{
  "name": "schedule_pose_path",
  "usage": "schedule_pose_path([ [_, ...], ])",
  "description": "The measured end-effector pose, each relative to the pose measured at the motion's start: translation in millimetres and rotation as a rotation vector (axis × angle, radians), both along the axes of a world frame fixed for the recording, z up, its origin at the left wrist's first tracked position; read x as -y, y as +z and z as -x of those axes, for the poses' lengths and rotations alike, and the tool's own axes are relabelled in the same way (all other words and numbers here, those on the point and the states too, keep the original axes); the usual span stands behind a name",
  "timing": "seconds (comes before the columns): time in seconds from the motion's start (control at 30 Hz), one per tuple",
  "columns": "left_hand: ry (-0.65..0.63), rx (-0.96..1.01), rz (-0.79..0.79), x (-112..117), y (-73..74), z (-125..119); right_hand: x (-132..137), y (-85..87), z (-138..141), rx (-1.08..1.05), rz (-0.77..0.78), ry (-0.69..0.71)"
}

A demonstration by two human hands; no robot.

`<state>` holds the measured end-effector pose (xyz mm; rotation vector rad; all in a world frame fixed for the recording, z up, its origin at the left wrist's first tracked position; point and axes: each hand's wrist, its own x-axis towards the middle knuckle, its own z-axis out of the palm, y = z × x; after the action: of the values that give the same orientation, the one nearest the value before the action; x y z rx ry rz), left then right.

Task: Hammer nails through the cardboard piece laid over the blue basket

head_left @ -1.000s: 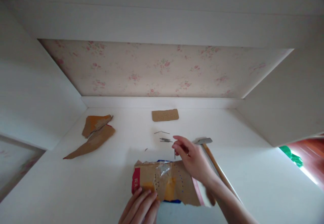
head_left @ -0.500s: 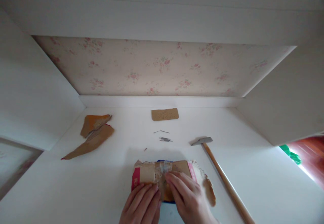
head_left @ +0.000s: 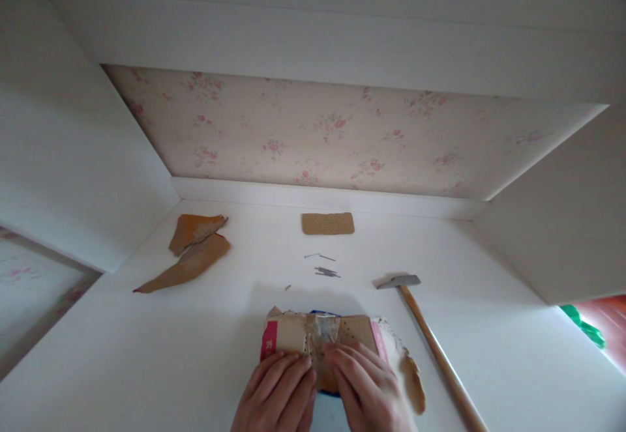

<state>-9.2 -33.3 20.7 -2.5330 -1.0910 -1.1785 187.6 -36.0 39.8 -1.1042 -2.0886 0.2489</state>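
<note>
A torn piece of cardboard [head_left: 291, 337] with pink printed strips lies on the white surface in front of me. Clear tape [head_left: 323, 328] runs down its middle, and rows of small dark holes show on either side. My left hand [head_left: 278, 389] grips the cardboard's near left part, its fingers pressed together on top. On the right, my right hand [head_left: 369, 386] has its fingers closed near the lower end of the tape; what is between its fingertips is hidden. A bit of blue shows at the cardboard's far and near edges.
Right of the cardboard lies a hammer [head_left: 430, 341] with a wooden handle. Beyond are several thin nails [head_left: 327, 272] and a small perforated cardboard strip [head_left: 327, 223]. Torn cardboard scraps [head_left: 195, 253] lie at left. White panels [head_left: 552, 223] enclose the sides.
The whole view has tilted slightly and shifted. Both hands stay on the cardboard in nearly the same place, the right fingers a little changed in position over the tape.
</note>
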Motion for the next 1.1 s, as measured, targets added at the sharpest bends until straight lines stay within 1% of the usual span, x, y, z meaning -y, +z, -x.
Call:
schedule_pose_path([
  [0.1, -0.004, 0.009, 0.009, -1.5, 4.4, 0.0, 1.5, -2.1, -2.1, 0.065, 0.046, -0.025],
  [0.2, -0.009, 0.007, 0.020, -4.5, 10.4, -1.7, -1.1, 1.7, -1.6, 0.063, 0.033, -0.002],
  [0.3, -0.019, -0.043, 0.090, -9.5, 18.3, -4.5, -4.5, 3.7, 1.3, 0.077, 0.005, 0.026],
  [0.37, -0.016, -0.088, 0.145, -13.7, 23.0, -6.5, -5.0, 0.8, 3.4, 0.079, 0.010, 0.002],
  [0.47, -0.016, -0.143, 0.193, -20.5, 26.7, -9.3, -3.6, -6.8, 4.8, 0.039, 0.031, -0.092],
  [0.6, -0.048, -0.139, 0.259, -27.5, 24.1, -12.2, -2.2, -12.0, 2.5, -0.004, 0.060, -0.139],
  [0.7, -0.061, -0.123, 0.256, -29.8, 18.3, -14.0, -0.4, -13.0, 1.8, -0.017, 0.080, -0.142],
  [0.8, -0.060, -0.108, 0.218, -30.3, 12.5, -14.9, 4.2, -14.2, -1.2, -0.149, 0.192, -0.149],
  [0.83, -0.062, -0.098, 0.201, -30.4, 11.1, -15.1, 6.1, -14.3, -4.9, -0.206, 0.237, -0.171],
  [0.9, -0.074, -0.065, 0.179, -30.5, 9.1, -15.3, 9.5, -14.7, -19.1, -0.293, 0.314, -0.265],
  [0.93, -0.081, -0.044, 0.178, -30.6, 8.4, -15.5, 10.9, -15.6, -29.7, -0.313, 0.327, -0.360],
  [0.97, -0.086, -0.017, 0.176, -30.7, 8.0, -15.7, 12.0, -17.6, -42.3, -0.334, 0.374, -0.458],
  [1.0, -0.089, 0.007, 0.178, -30.9, 7.6, -15.9, 13.0, -21.1, -56.4, -0.354, 0.465, -0.575],
  [1.03, -0.096, 0.027, 0.175, -31.1, 7.5, -16.0, 14.2, -26.5, -71.2, -0.335, 0.498, -0.698],
  [1.07, -0.102, 0.044, 0.173, -31.3, 7.5, -16.1, 16.0, -33.7, -85.9, -0.243, 0.495, -0.792],
  [1.1, -0.108, 0.063, 0.176, -31.6, 7.7, -16.1, 18.6, -42.5, -99.8, -0.134, 0.410, -0.864],
])
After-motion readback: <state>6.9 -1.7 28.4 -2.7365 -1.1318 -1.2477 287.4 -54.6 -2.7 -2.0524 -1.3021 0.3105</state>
